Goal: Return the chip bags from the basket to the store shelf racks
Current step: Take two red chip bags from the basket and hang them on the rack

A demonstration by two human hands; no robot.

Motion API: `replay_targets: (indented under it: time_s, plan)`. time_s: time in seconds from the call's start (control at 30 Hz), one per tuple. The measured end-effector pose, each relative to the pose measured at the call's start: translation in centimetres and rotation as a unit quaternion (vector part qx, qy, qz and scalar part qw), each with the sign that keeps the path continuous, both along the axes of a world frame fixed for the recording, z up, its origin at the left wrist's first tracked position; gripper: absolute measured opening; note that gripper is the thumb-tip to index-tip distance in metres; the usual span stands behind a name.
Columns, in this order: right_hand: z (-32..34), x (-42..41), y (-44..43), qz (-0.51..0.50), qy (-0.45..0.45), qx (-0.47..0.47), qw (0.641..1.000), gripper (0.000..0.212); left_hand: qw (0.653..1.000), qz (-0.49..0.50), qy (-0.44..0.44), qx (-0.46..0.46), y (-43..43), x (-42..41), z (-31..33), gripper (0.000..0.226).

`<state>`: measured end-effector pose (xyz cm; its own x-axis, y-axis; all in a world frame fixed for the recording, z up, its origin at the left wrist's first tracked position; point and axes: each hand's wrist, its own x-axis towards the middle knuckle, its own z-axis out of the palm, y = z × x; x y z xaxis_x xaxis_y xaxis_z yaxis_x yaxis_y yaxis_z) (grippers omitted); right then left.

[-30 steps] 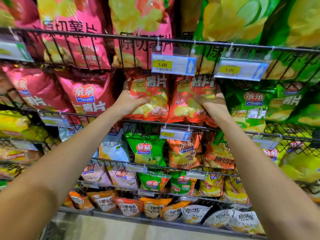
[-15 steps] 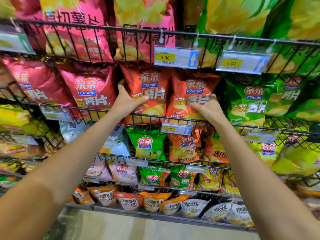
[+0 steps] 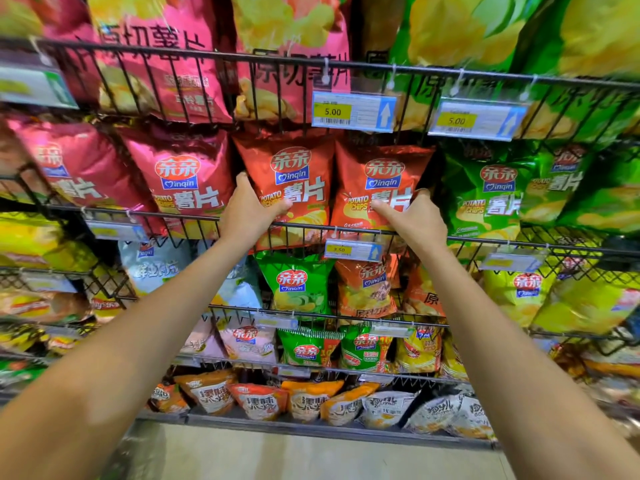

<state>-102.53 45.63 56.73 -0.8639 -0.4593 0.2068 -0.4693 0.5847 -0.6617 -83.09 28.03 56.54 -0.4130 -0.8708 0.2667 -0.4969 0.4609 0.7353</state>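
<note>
Two red-orange chip bags stand side by side in a black wire rack at chest height. My left hand grips the lower left edge of the left orange bag, thumb across its front. My right hand holds the lower right part of the right orange bag, fingers over its front. Both bags are upright, their bottoms behind the rack's front rail. The basket is out of sight.
Pink bags fill the rack to the left, green bags to the right. Price tags hang from the rail above; larger bags stand over it. Lower racks hold smaller bags, down to the floor.
Both orange bags have slid down and upright into the rack, logos now showing. My hands followed them lower to the front rail.
</note>
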Motion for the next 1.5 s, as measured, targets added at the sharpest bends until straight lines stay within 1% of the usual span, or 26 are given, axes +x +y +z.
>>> replay_targets:
  time_s: [0.13, 0.2, 0.23, 0.27, 0.33, 0.37, 0.43, 0.5, 0.63, 0.77, 0.9, 1.0, 1.1, 1.2, 1.27, 1.37, 1.5]
  plan:
    - [-0.1, 0.8, 0.7, -0.018, 0.042, 0.003, 0.999, 0.079, 0.999, 0.021, 0.003, -0.036, 0.9, 0.7, -0.7, 0.093]
    - [-0.1, 1.3, 1.1, -0.028, 0.08, 0.02, 0.996, 0.076, 0.995, 0.03, -0.002, -0.094, 1.6, 1.3, -1.5, 0.092]
    - [-0.1, 1.6, 1.3, -0.03, 0.109, 0.036, 0.993, 0.075, 0.99, 0.031, -0.016, -0.14, 2.0, 1.5, -2.1, 0.089]
    - [-0.2, 2.0, 1.6, -0.031, 0.144, 0.055, 0.988, 0.073, 0.979, 0.032, -0.046, -0.194, 2.5, 1.8, -2.7, 0.087]
    - [-0.5, 2.6, 2.3, -0.031, 0.225, 0.096, 0.969, 0.069, 0.946, 0.018, -0.128, -0.298, 3.5, 2.0, -3.8, 0.08]
    - [-0.8, 3.0, 2.7, -0.03, 0.261, 0.118, 0.958, 0.067, 0.93, -0.003, -0.165, -0.329, 4.0, 2.1, -4.1, 0.077]
    - [-1.4, 3.8, 3.5, -0.022, 0.31, 0.152, 0.938, 0.063, 0.91, -0.06, -0.223, -0.345, 5.2, 2.1, -4.4, 0.075]
    - [-2.1, 4.8, 4.4, -0.009, 0.329, 0.166, 0.929, 0.058, 0.9, -0.099, -0.254, -0.341, 6.3, 2.1, -4.3, 0.077]
    - [-2.8, 7.7, 5.8, 0.024, 0.331, 0.187, 0.925, 0.054, 0.884, -0.127, -0.279, -0.354, 8.5, 2.9, -4.0, 0.079]
    - [-3.3, 11.8, 7.3, 0.055, 0.325, 0.199, 0.923, 0.056, 0.878, -0.143, -0.283, -0.359, 11.0, 5.3, -4.3, 0.079]
    - [-4.8, 17.3, 9.1, 0.097, 0.311, 0.204, 0.923, 0.058, 0.885, -0.137, -0.302, -0.326, 13.4, 9.6, -5.6, 0.076]
    - [-7.2, 22.1, 10.8, 0.133, 0.304, 0.212, 0.919, 0.056, 0.888, -0.128, -0.333, -0.292, 15.6, 15.0, -7.3, 0.072]
    - [-10.2, 27.8, 12.2, 0.189, 0.274, 0.228, 0.915, 0.056, 0.89, -0.124, -0.36, -0.252, 17.4, 22.1, -10.2, 0.067]
    - [-12.8, 34.0, 12.7, 0.246, 0.24, 0.245, 0.907, 0.051, 0.886, -0.123, -0.403, -0.195, 19.1, 30.0, -12.8, 0.062]
    - [-14.1, 38.3, 12.4, 0.289, 0.226, 0.271, 0.89, 0.05, 0.879, -0.112, -0.434, -0.164, 19.6, 35.1, -14.1, 0.06]
    - [-15.1, 44.4, 11.0, 0.343, 0.215, 0.261, 0.877, 0.048, 0.877, -0.062, -0.461, -0.121, 19.1, 42.7, -14.7, 0.054]
    - [-14.7, 51.5, 8.3, 0.433, 0.222, 0.256, 0.835, 0.037, 0.866, -0.003, -0.492, -0.084, 17.2, 51.6, -14.5, 0.052]
